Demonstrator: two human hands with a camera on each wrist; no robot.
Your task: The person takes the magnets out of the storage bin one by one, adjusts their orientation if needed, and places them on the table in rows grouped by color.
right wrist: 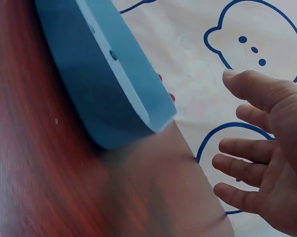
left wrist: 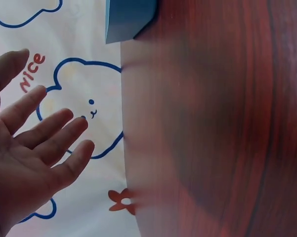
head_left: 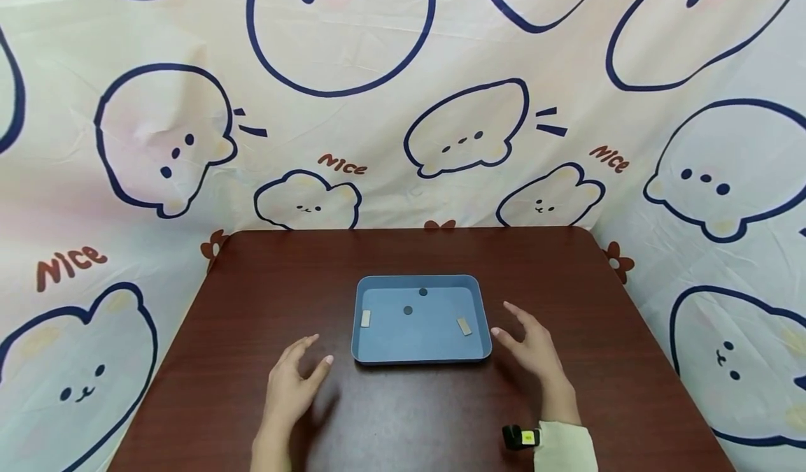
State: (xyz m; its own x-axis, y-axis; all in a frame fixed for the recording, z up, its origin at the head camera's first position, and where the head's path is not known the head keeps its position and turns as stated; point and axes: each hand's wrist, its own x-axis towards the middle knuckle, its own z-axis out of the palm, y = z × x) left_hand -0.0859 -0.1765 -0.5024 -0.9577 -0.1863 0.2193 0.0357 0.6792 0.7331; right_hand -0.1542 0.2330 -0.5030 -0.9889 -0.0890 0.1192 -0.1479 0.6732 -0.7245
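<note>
A shallow blue tray [head_left: 409, 349] lies on the table between both hands. Inside it are two small dark round discs, one [head_left: 423, 291] near the back wall and one [head_left: 408, 310] near the middle. Two small pale rectangular pieces also lie there, one [head_left: 366, 318] at the left side and one [head_left: 464, 326] tilted at the right. My left hand [head_left: 291, 384] hovers left of the tray, fingers spread, holding nothing. Close to the tray's right wall, my right hand [head_left: 532, 346] is held with fingers apart and nothing in them. In the right wrist view a gap shows between hand and tray [right wrist: 84, 79].
The dark brown wooden table [head_left: 283, 269] reaches back to a pale cloth [head_left: 378, 129] printed with cartoon bears, which hangs behind and at both sides. A black device with a yellow label [head_left: 521, 437] sits at the right wrist, by a pale sleeve [head_left: 563, 447].
</note>
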